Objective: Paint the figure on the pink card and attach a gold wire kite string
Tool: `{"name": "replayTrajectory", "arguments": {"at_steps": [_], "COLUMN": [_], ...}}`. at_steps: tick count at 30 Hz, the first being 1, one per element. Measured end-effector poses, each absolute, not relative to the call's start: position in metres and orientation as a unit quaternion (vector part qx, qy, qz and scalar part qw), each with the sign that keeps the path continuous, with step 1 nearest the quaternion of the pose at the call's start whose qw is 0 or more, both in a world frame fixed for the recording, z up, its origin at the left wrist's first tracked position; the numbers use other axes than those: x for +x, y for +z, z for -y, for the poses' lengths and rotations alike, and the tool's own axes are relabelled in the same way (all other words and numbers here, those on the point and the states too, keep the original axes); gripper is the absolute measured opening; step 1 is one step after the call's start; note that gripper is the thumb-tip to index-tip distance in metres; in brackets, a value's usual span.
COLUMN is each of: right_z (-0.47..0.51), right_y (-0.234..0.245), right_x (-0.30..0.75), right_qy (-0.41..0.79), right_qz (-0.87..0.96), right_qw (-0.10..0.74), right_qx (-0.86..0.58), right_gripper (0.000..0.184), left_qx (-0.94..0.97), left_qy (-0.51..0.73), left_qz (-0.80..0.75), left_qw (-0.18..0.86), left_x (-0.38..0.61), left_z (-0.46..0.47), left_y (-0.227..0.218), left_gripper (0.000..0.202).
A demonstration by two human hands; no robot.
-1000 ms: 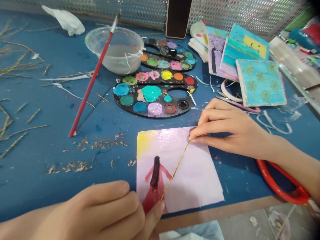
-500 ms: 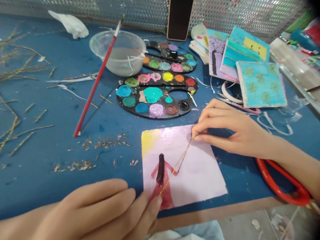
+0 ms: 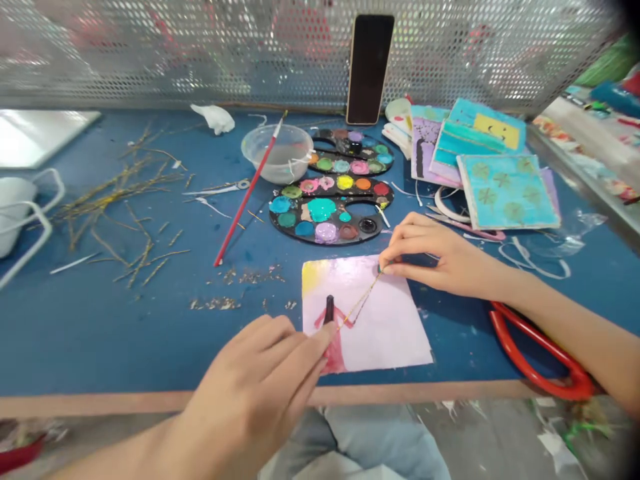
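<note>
A thin gold cord (image 3: 363,297) runs slantwise just over a small painted card (image 3: 387,337). My left hand (image 3: 265,373) pinches its lower end, fingertips over the painted figure in a red dress with long black hair, hiding part of it. At the card's upper right edge, my right hand (image 3: 440,253) pinches the other end between thumb and finger. A thin dark line, painted or a shadow, lies close beside the cord. Yellow colours the card's upper left corner; the rest is pale lilac.
Beyond the card stand a black paint palette (image 3: 295,215) and a plastic bowl (image 3: 257,160) with a red paintbrush (image 3: 245,200) leaning on it. Painted panels (image 3: 510,193) are piled at right. A red loop handle (image 3: 530,357) lies under my right forearm. Gold strands (image 3: 115,193) are scattered left.
My left fingertips have moved up the card toward my right hand, leaving a shorter stretch of cord between them. My right hand stays at the card's upper edge. The view has tilted up.
</note>
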State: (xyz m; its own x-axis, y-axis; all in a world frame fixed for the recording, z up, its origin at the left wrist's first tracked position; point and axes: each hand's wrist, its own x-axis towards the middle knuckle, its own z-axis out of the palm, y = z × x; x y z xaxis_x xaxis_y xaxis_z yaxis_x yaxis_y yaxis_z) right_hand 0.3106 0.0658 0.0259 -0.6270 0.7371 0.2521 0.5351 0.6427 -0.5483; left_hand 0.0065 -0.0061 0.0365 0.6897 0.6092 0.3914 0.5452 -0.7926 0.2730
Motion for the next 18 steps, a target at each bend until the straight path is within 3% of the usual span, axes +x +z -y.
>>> {"name": "replayTrajectory", "arguments": {"at_steps": [8, 18], "right_z": [-0.066, -0.067], "right_y": [0.022, 0.019], "right_x": [0.31, 0.313], "right_qy": [0.231, 0.194], "right_qz": [0.879, 0.889], "right_qw": [0.232, 0.247], "right_qx": [-0.346, -0.333], "right_gripper": [0.019, 0.015], "left_qx": [0.879, 0.89], "left_qy": [0.244, 0.132], "left_qz": [-0.4, -0.411], "left_qw": [-0.084, -0.145], "left_x": [0.035, 0.049], "left_z": [0.049, 0.051], "left_y": [0.028, 0.027], "left_gripper": [0.02, 0.035]}}
